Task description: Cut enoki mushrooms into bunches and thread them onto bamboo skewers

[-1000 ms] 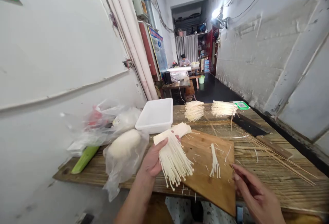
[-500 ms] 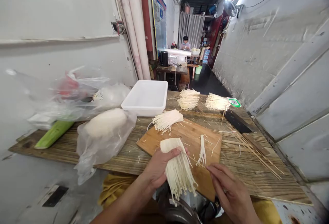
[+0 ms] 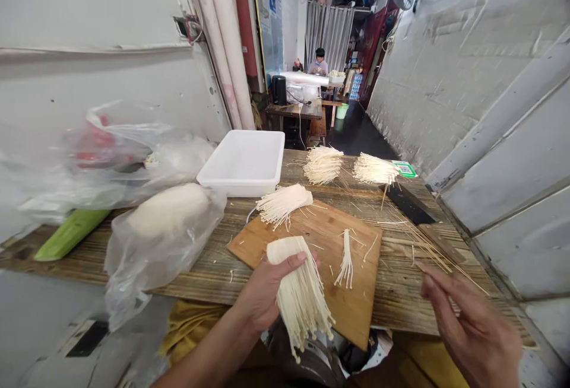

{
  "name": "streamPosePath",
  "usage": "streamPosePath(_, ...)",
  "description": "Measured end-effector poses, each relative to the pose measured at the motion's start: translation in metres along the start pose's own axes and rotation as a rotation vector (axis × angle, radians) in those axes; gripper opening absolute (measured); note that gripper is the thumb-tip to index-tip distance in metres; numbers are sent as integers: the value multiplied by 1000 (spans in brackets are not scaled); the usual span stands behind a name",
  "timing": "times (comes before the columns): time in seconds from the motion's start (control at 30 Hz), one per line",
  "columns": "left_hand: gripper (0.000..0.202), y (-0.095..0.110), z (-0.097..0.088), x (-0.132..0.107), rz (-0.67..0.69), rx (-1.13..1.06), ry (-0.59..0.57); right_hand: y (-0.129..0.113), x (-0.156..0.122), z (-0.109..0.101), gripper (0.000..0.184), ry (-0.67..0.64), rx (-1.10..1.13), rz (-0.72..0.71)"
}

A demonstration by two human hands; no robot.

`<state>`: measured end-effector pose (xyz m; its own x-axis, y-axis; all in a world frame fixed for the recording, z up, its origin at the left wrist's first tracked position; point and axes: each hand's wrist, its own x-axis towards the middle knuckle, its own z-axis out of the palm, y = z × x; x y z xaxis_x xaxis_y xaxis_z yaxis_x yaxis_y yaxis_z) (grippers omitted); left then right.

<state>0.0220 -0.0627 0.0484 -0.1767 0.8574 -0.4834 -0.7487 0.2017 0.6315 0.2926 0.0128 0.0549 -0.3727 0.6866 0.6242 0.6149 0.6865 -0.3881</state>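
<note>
My left hand is closed round a flat bunch of enoki mushrooms, its thumb across the stems and the caps hanging down past the front of the wooden cutting board. My right hand is off to the right above the table, thumb and forefinger a little apart, with nothing visible between them. Thin bamboo skewers lie just beyond its fingertips. On the board rest a small strand of enoki and a larger enoki bunch.
A cleaver lies at the right by the skewers. Two enoki piles sit at the back. A white plastic tub, a bagged pale lump and a green vegetable stand left. A person sits far behind.
My right hand has moved right, away from the enoki bunch and towards the skewers. The thin stick seen at its fingertips no longer shows. My left hand keeps its hold; the view has shifted slightly.
</note>
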Motion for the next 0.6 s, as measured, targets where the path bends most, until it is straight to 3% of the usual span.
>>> streamPosePath(0.17, 31, -2, 3, -2, -44, -14, -46, 2, -9, -8, 17, -40, 228, 352)
streamPosePath(0.23, 32, -4, 6, -4, -56, -12, -68, -6, -9, -1, 8, -51, 369, 378)
streamPosePath(0.33, 34, -6, 8, -6, -54, 2, -83, -19, -6, 11, 20, -203, 598, 250)
streamPosePath(0.4, 35, -6, 9, -7, -45, 7, -75, -24, -4, 15, 35, -300, 607, 118)
streamPosePath(0.5, 35, -6, 8, -8, -35, 35, -45, -23, -5, 16, 51, -347, 358, -151)
streamPosePath(0.6, 35, -5, 8, -8, -42, 71, -38, -16, -9, 16, 52, -312, 146, -330)
